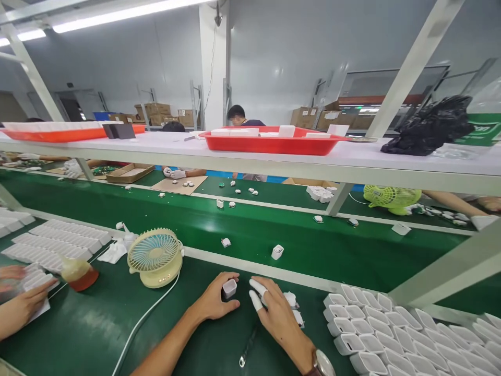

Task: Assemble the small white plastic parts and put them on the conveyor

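My left hand (213,302) rests on the green bench with its fingers curled round a small white plastic shell (229,288). My right hand (276,313), with white finger cots on two fingers and a wristwatch (323,364) on the wrist, lies just to the right with its fingers bent over small white parts (291,300). Whether it grips one of them is hidden. Several rows of empty white shells (376,324) lie at the right of my right hand. A dark slim tool (248,347) lies on the bench between my forearms.
A cream desk fan (155,257) with a white cable stands left of my left hand. Another person's hands (18,303) work at the far left by stacked white parts (58,237). The green conveyor (250,230) carries scattered shells. A red tray (270,140) sits on the shelf above.
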The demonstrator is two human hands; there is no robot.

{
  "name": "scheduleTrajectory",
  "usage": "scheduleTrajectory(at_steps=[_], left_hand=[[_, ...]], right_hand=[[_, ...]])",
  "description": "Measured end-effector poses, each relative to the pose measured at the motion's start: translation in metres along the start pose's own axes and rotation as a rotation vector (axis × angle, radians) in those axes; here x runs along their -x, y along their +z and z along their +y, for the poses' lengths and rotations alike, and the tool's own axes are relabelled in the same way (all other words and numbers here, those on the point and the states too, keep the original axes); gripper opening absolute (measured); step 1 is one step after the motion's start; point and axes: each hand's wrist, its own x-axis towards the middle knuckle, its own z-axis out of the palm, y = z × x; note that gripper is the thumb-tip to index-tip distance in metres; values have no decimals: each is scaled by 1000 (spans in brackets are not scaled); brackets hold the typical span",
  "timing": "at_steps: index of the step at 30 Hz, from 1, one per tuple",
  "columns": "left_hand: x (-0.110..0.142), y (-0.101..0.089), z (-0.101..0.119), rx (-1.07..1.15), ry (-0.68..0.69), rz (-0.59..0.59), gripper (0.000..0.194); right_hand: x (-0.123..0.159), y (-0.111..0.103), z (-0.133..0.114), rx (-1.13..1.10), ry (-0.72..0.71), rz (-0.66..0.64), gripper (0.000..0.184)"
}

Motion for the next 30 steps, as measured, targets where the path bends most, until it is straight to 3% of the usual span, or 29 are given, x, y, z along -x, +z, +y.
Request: scheduleTrajectory(at_steps=[3,10,15,18,22,27,30], left_hand=[[0,-2,-3,22,-6,6,66],[-3,-8,1,-72,-32,-76,62],[-9,-18,0,-88,-100,-103,75],[-12,-21,-3,-80,-141,-87,80],[-12,-15,-4,-61,-125,10,68],[-10,-7,-3,-92,-1,381,24],[-9,-9,-6,-101,0,454,15]], right_hand=[[-24,19,23,-32,75,-82,40],[-96,90,70,-58,172,-268,51],[-134,113,86,-48,196,-356,46],[-137,109,90,-32,212,-394,44],[-112,88,83,5,270,-426,51],[-58,48,39,-77,246,-439,52],[-34,33,8,-70,179,-472,53]])
